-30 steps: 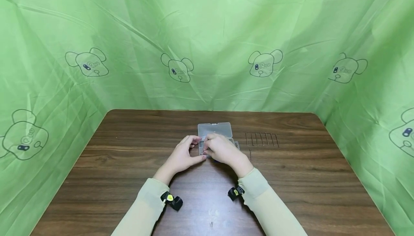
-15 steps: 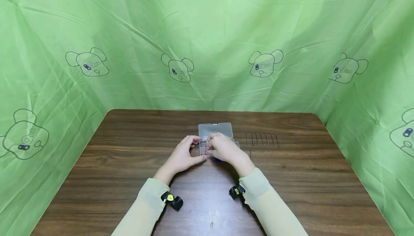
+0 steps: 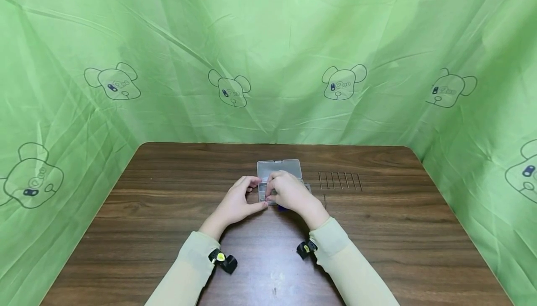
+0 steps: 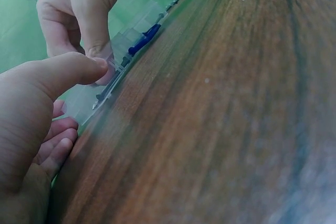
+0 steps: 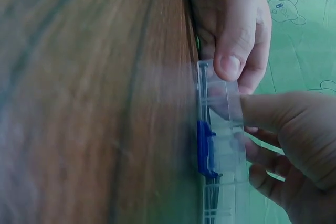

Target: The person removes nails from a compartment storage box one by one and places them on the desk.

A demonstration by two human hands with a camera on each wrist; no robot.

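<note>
- A clear plastic box (image 3: 280,175) sits near the middle of the brown wooden surface (image 3: 168,231), its lid open toward the far edge.
- The left hand (image 3: 235,203) pinches the box's left end, thumb on the near wall.
- The right hand (image 3: 289,193) curls its fingers (image 5: 273,111) over the box, thumb pressing the near wall.
- A row of thin nails (image 3: 339,180) lies just right of the box.
- Wide bare wood surrounds both hands; green cloth (image 3: 268,54) walls three sides.
- No readable writing shows.

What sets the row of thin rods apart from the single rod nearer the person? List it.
The row of rods lies grouped, side by side; the single rod lies alone, nearer the right hand. The row sits farther back on the table. Both are thin, dark and untouched.
</note>
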